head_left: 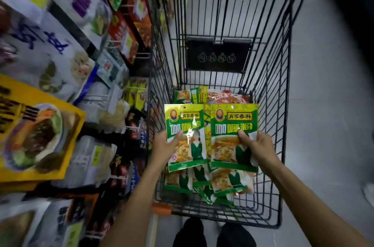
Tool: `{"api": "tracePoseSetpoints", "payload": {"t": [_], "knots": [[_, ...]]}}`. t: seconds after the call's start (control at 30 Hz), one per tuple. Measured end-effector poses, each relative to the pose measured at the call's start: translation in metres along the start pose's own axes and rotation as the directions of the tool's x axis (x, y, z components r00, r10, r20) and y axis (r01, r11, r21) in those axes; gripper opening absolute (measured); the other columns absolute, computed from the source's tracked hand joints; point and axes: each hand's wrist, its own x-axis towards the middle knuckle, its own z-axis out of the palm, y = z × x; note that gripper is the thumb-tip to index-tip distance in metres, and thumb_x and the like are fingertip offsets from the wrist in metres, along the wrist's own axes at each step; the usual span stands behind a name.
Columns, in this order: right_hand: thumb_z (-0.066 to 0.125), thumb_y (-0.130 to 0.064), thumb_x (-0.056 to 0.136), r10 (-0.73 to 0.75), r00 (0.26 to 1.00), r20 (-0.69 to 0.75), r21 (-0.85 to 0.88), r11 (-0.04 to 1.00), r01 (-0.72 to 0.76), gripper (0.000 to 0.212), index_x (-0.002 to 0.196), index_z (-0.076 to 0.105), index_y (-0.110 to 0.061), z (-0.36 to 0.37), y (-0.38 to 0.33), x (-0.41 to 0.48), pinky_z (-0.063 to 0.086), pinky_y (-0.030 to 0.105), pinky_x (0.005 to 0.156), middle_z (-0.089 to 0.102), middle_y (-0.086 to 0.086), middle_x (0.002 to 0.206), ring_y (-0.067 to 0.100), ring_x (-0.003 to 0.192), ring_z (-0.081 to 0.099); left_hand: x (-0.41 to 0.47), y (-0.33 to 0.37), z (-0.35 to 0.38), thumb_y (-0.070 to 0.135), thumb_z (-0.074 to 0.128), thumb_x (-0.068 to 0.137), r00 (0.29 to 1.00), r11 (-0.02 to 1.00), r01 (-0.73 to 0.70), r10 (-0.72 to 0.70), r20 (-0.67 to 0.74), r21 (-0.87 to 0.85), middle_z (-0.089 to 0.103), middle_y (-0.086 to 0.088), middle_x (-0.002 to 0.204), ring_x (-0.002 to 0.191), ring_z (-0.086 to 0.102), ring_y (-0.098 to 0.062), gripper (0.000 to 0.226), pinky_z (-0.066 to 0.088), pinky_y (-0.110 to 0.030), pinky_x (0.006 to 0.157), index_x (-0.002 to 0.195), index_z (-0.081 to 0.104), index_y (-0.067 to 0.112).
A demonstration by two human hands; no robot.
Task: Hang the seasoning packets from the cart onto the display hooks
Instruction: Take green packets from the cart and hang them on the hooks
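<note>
The pick-up step is judged to be in hand: two green packets are held upright over the wire shopping cart [283, 105], and neither has yet been brought to the display hooks [141, 57] on the shelving at the left. One curry powder packet [182, 119] is pinched near its lower left edge by the left hand [166, 146], the thumb laid on the front and the fingers hidden behind. A second curry powder packet [232, 123] is gripped by the right hand [256, 146] in the same manner, thumb pressed on the printed face, fingers curled round the right edge. Both forearms are stretched forward and down over the cart's near rim, wrists roughly level, the packets just beside each other. A loose pile of packets [228, 183] remains on the cart floor below. Next, a turn to the left is called for, and the small hang hole at each packet's top edge would have to be lined up with a free hook.
</note>
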Motion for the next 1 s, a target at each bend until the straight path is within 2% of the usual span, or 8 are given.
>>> {"api": "tracePoseSetpoints", "payload": {"t": [0.23,0.37,0.47,0.57,0.7,0.8,0.93,1.0], "knots": [[0.069,-0.03,0.085,-0.312,0.935,0.169,0.039,0.95,0.31,0.033,0.061,0.054,-0.013,-0.006,-0.131,-0.04,0.048,0.024,0.047,0.062,0.001,0.054,0.02,0.054,0.062,-0.081,0.107,-0.08,0.024,0.062,0.09,0.892,0.96,-0.255,0.188,-0.411,-0.113,0.063,0.012,0.078,0.068,0.057,0.01,0.008,0.044,-0.007,0.061,0.082,0.062,0.022],[0.07,-0.039,0.084,-0.43,0.849,0.308,0.078,0.9,0.428,0.046,0.071,0.057,0.003,0.006,-0.197,-0.075,0.04,0.033,0.048,0.06,0.018,0.062,0.028,0.055,0.055,-0.147,0.152,-0.123,0.025,0.06,0.093,0.747,0.936,-0.35,0.254,-0.615,-0.038,0.064,0.009,0.076,0.07,0.058,0.004,0.02,0.044,-0.016,0.067,0.076,0.06,0.014],[0.068,-0.042,0.082,-0.539,0.734,0.413,0.143,0.835,0.532,0.048,0.071,0.057,0.003,0.024,-0.242,-0.113,0.035,0.03,0.046,0.056,0.012,0.054,0.024,0.05,0.046,-0.202,0.175,-0.157,0.027,0.059,0.093,0.608,0.911,-0.412,0.299,-0.736,0.03,0.067,0.014,0.093,0.083,0.059,0.014,0.007,0.043,-0.005,0.071,0.097,0.064,0.03],[0.066,-0.039,0.083,-0.629,0.622,0.466,0.226,0.764,0.604,0.044,0.066,0.051,-0.002,0.044,-0.278,-0.159,0.038,0.016,0.04,0.059,-0.001,0.051,0.013,0.04,0.051,-0.261,0.192,-0.186,0.034,0.058,0.091,0.45,0.9,-0.428,0.294,-0.843,0.086,0.066,0.015,0.1,0.095,0.062,-0.001,0.024,0.043,-0.003,0.073,0.111,0.064,0.021],[0.064,-0.038,0.085,-0.722,0.41,0.557,0.346,0.651,0.676,0.041,0.061,0.049,-0.008,0.073,-0.313,-0.225,0.025,0.014,0.032,0.037,-0.009,0.035,0.007,0.029,0.031,-0.338,0.21,-0.219,0.036,0.058,0.09,0.287,0.881,-0.449,0.3,-0.91,0.149,0.066,0.022,0.094,0.088,0.06,0.014,0.011,0.043,-0.001,0.07,0.099,0.063,0.034],[0.063,-0.027,0.088,-0.774,0.267,0.574,0.453,0.572,0.684,0.046,0.044,0.051,-0.019,0.098,-0.328,-0.274,0.03,0.01,0.037,0.043,-0.012,0.037,0.001,0.033,0.039,-0.39,0.218,-0.242,0.032,0.058,0.092,0.163,0.879,-0.432,0.299,-0.94,0.204,0.066,0.025,0.085,0.081,0.059,0.018,0.007,0.043,0.0,0.066,0.09,0.062,0.038],[0.065,-0.034,0.084,-0.78,0.181,0.599,0.544,0.562,0.623,0.045,0.056,0.044,-0.005,0.131,-0.334,-0.323,0.035,0.011,0.044,0.048,-0.012,0.041,0.001,0.038,0.046,-0.446,0.219,-0.27,0.031,0.056,0.092,0.051,0.883,-0.395,0.298,-0.953,0.254,0.069,0.018,0.085,0.082,0.062,0.003,0.009,0.049,-0.024,0.075,0.086,0.062,0.033],[0.067,-0.035,0.083,-0.76,0.143,0.634,0.568,0.583,0.581,0.051,0.072,0.051,0.012,0.146,-0.335,-0.342,0.044,0.023,0.063,0.06,0.004,0.063,0.016,0.059,0.058,-0.468,0.219,-0.283,0.032,0.056,0.092,0.007,0.883,-0.376,0.306,-0.952,0.281,0.068,0.014,0.09,0.083,0.062,-0.002,0.007,0.048,-0.028,0.076,0.089,0.062,0.032]]}}
